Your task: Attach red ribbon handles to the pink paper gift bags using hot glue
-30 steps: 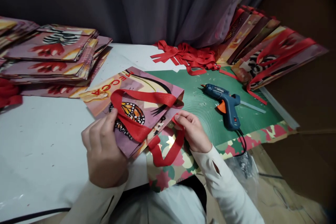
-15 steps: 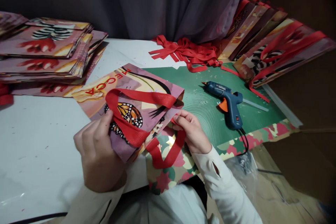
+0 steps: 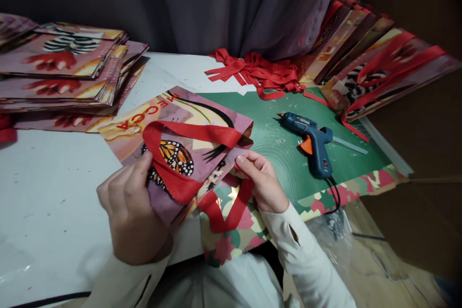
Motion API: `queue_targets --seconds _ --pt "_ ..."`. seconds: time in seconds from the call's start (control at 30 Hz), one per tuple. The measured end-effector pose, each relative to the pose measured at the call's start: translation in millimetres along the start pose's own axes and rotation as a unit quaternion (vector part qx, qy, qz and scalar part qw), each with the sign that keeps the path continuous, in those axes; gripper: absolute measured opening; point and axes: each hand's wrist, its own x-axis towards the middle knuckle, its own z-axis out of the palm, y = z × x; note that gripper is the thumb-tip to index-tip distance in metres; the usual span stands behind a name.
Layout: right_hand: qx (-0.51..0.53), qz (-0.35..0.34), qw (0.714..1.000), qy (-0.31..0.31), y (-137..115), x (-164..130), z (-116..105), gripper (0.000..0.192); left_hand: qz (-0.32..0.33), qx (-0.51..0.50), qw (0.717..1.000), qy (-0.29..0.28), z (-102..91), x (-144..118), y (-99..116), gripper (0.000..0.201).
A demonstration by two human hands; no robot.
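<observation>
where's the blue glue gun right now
In the head view, the blue glue gun lies on the green sheet, to the right of the right hand, with the red ribbon pile beyond it, up and left.

text: red "MECCA" lettering | on: printed bag | view: upside down

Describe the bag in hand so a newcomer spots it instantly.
At the white table below the dark curtain, look between the left hand and right hand. The bag there shows red MECCA lettering, a printed butterfly and a red ribbon handle. Unlike the stacked bags at left and leaning bags at right, only this one is held.
</observation>
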Motion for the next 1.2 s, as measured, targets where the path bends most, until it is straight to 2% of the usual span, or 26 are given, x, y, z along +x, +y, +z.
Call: queue_targets --seconds 0.07,0.23,0.37,0.57,0.7,0.93,1.1,1.2 --pt "-0.016 -0.003 1.000 0.001 0.3 0.6 -2.3 0.028 -0.007 -0.001 1.000 -0.004 0.7 -1.9 -2.1 0.060" --pt "-0.062 -0.008 0.998 -0.017 -3.8 0.2 -8.9 0.026 -0.012 -0.015 0.999 0.031 3.9 -4.9 -6.8 0.057" --pt "-0.089 -0.014 0.996 -0.025 -6.4 -0.9 -11.4 0.023 -0.005 -0.013 0.999 0.029 3.7 -3.8 -6.2 0.067" --pt "-0.081 -0.011 0.997 0.004 -4.4 -2.3 -10.8 0.021 -0.012 -0.011 1.000 0.013 2.5 -3.1 -4.4 0.070" --pt "-0.101 -0.015 0.995 0.014 -7.1 -7.1 -7.8 0.022 -0.013 -0.022 0.999 0.035 4.2 -4.6 -5.0 0.066" --pt "-0.079 0.017 0.997 -0.006 -5.5 -5.9 -7.1 0.029 -0.020 -0.025 0.999 0.031 5.5 -8.8 -7.3 0.055" --pt "-0.079 -0.004 0.997 -0.024 -5.8 -5.2 -9.4 0.026 -0.016 -0.014 1.000 0.022 4.4 -9.4 -8.4 0.069" --pt "-0.076 -0.009 0.997 -0.022 -8.0 -6.4 -8.5 0.024 -0.023 -0.010 0.999 0.026 4.0 -7.4 -5.8 0.062"
